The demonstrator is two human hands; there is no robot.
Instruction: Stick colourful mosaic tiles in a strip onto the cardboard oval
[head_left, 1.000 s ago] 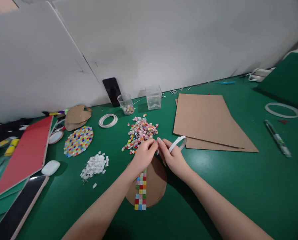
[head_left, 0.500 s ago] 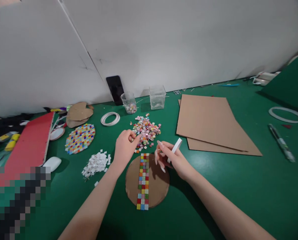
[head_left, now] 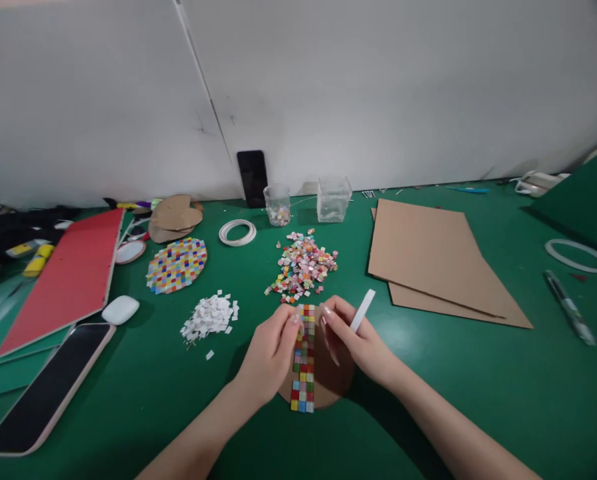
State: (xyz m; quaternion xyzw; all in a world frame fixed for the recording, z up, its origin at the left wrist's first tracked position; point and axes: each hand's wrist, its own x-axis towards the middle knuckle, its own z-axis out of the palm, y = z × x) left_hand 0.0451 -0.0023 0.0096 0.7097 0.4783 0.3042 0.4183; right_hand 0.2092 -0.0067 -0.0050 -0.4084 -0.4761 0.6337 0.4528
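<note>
A round cardboard disc (head_left: 334, 385) lies on the green table in front of me. Down its middle runs a narrow strip of small coloured mosaic tiles (head_left: 303, 387). My left hand (head_left: 273, 350) is over the disc's left side, thumb and fingers pinched together at the strip's upper left edge; what is between them is hidden. At the disc's upper right, my right hand (head_left: 361, 340) is closed around a flat white stick (head_left: 363, 311), which juts up past the fingers. Its thumb and fingertips are close to the strip. Just beyond is a loose pile of coloured tiles (head_left: 305, 267).
White tile pieces (head_left: 211, 317) lie left, below a tile-covered disc (head_left: 177, 265). A tape roll (head_left: 237, 233), plastic cup (head_left: 277, 205) and clear box (head_left: 333, 200) stand behind. Cardboard sheets (head_left: 428, 257) and a marker (head_left: 569, 308) lie right; a phone (head_left: 48, 390) and red board (head_left: 65, 277) left.
My left hand has moved from the coloured tile pile back to the tile strip on the disc. My right hand keeps the white stick, now tilted differently. The camera view has shifted left.
</note>
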